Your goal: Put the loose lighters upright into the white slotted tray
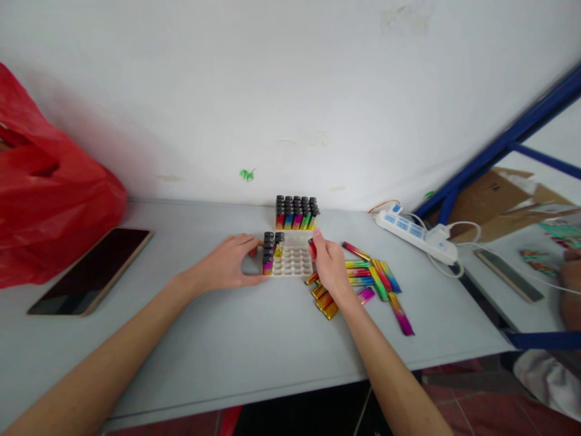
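A white tray with rows of round-edged slots lies on the table between my hands. Black-topped cigarette lighters stand upright in its left column, with a few in the back of the column beside it. My left hand curves around the tray's left side, thumb at the front corner and fingers farther back. Above the right edge, my right hand pinches a red lighter, mostly hidden by the fingers. Loose shiny multicoloured lighter bodies lie in a pile beside and partly under that hand; I cannot tell whether they have tops.
Behind the tray, a block of upright lighters stands near the wall. A phone and a red plastic bag are at left. At right are a power strip, its cables and a blue metal frame; a person's arm shows beyond.
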`<state>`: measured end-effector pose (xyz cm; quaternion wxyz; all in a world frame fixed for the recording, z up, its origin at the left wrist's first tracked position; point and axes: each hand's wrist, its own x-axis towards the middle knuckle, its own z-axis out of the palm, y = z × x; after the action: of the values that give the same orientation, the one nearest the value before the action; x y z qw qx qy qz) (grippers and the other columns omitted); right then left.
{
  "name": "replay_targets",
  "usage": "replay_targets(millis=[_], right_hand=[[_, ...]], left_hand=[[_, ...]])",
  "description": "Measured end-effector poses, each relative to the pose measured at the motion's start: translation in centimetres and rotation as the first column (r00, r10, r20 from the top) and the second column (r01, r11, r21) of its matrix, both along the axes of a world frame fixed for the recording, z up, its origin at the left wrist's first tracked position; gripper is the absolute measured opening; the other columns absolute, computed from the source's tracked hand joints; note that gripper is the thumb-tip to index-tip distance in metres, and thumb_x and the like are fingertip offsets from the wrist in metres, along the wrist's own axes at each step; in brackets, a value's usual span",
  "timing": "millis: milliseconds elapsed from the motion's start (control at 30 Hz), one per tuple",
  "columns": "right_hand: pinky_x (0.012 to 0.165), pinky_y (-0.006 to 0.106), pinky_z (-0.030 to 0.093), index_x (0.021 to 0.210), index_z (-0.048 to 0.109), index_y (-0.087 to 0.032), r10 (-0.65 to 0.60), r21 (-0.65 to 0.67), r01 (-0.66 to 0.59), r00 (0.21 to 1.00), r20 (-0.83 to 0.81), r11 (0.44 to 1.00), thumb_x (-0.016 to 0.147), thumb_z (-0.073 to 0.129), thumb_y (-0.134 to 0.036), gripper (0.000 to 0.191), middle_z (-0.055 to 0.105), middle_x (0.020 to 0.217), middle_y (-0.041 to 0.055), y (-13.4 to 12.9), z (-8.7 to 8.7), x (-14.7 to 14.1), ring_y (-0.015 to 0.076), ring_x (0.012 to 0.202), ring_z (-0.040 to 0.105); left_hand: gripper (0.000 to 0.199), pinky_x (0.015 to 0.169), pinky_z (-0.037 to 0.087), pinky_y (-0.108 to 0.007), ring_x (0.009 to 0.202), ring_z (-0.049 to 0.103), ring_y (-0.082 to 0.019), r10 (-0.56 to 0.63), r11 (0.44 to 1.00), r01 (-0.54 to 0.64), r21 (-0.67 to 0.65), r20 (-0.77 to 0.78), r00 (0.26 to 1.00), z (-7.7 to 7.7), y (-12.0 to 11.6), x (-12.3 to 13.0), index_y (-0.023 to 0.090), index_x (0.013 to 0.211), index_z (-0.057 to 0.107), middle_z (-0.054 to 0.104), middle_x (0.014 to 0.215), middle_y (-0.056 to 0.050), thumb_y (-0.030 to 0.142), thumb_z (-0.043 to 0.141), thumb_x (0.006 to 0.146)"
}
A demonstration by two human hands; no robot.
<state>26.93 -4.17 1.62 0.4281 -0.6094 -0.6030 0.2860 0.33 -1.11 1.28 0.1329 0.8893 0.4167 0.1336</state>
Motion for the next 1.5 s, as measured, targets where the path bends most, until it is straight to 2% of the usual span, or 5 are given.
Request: replay_targets(millis=[267,400,533,1000,1500], right_hand=[[0.085,0.035,0.053,0.110,0.068,-0.022,0.210,0.197,-0.230,0.971,0.114,0.953,0.112,0.043,-0.051,0.039,0.072,0.096,0.0071,-0.6,0.5,-0.1,0.0232,0.093,0.068],[0.089,0.036,0.055,0.097,0.072,-0.021,0.204,0.319,-0.256,0.961,0.187,0.913,0.105,0.061,-0.049,0.031,0.070,0.100,0.0088,-0.7,0.9,-0.6,0.0235,0.096,0.067],[0.075,0.031,0.053,0.084,0.071,-0.022,0.166,0.236,-0.198,0.975,0.151,0.951,0.104,0.062,-0.052,0.037,0.071,0.079,0.0037,-1.1,1.0,-1.2,0.0202,0.074,0.065],[0.077,0.033,0.048,0.104,0.069,-0.020,0.216,0.192,-0.373,0.809,0.547,0.908,0.113,0.053,-0.045,0.030,0.078,0.091,0.0084,-0.4,0.5,-2.1,0.0237,0.079,0.071],[0.084,0.031,0.043,0.106,0.071,-0.019,0.246,0.097,-0.352,0.802,0.544,0.931,0.113,0.052,-0.050,0.037,0.079,0.089,0.0034,-0.4,0.7,-1.4,0.0185,0.080,0.071]], left_hand=[[0.058,0.103,0.050,-0.044,0.111,0.069,-0.034,-0.004,1.000,0.004,0.021,0.023,1.000,-0.1,-0.1,0.0,0.021,0.121,0.065,0.074,0.117,-0.011,0.064,0.076,0.084],[0.056,0.101,0.050,-0.044,0.109,0.068,-0.033,0.005,1.000,-0.006,0.003,0.026,1.000,0.0,-0.2,0.0,0.021,0.120,0.067,0.073,0.115,-0.011,0.062,0.077,0.083],[0.056,0.102,0.050,-0.045,0.109,0.068,-0.033,0.002,1.000,-0.002,-0.005,0.009,1.000,0.2,-0.2,0.1,0.021,0.118,0.066,0.073,0.114,-0.011,0.062,0.077,0.082],[0.052,0.100,0.049,-0.043,0.106,0.068,-0.032,-0.001,1.000,0.000,0.011,0.022,1.000,-0.1,-0.1,0.1,0.022,0.112,0.064,0.072,0.109,-0.009,0.063,0.077,0.083],[0.044,0.094,0.050,-0.039,0.099,0.067,-0.029,0.022,1.000,-0.022,-0.009,0.008,1.000,0.5,-0.1,0.2,0.021,0.100,0.064,0.072,0.103,-0.007,0.061,0.072,0.085]])
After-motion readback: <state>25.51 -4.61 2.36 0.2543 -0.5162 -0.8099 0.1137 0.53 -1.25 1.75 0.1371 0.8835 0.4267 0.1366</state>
